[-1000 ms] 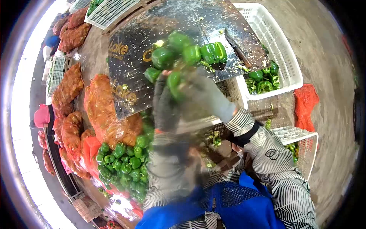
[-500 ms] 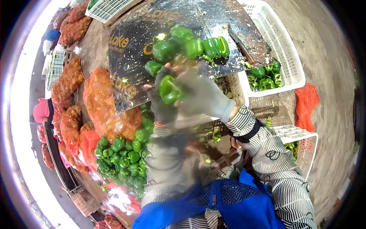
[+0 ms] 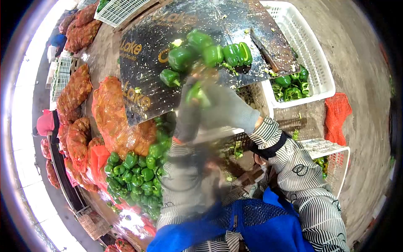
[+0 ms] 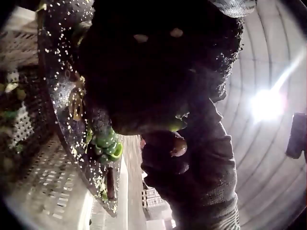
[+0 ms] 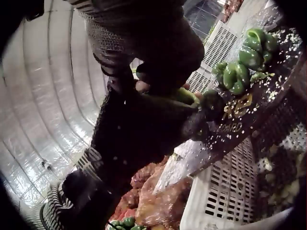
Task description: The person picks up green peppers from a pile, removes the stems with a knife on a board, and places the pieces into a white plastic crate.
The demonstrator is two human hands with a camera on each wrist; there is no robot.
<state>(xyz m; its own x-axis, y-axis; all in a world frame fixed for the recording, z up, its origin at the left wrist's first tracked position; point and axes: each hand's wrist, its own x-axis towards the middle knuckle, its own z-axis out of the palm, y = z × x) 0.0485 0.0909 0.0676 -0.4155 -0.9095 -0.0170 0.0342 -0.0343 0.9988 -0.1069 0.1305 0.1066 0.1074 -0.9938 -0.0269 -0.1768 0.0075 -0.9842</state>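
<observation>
In the head view my left hand [image 3: 188, 113], in a dark fingerless glove, holds a green bell pepper [image 3: 197, 95] from the left side. My right hand [image 3: 231, 107], in a grey glove, grips the same pepper from the right; motion blurs both hands' fingers. The pepper's pale cut rim [image 5: 188, 97] shows in the right wrist view, with fingertips right at it. Beyond the hands, whole green peppers [image 3: 180, 58] and sliced pepper pieces [image 3: 238, 53] lie on the black board [image 3: 153, 80]. A knife [image 3: 264, 51] rests at the board's right side.
A white crate [image 3: 317, 63] with cut peppers [image 3: 291, 87] stands right of the board. Left of me are a heap of green peppers [image 3: 136, 178] and an orange mesh sack [image 3: 117, 113]. A red mesh bag [image 3: 337, 115] lies on the floor at right.
The pepper has turned between my hands and moved slightly right from half a second ago. My left fingers have come in closer to the right hand. The peppers on the board stay put.
</observation>
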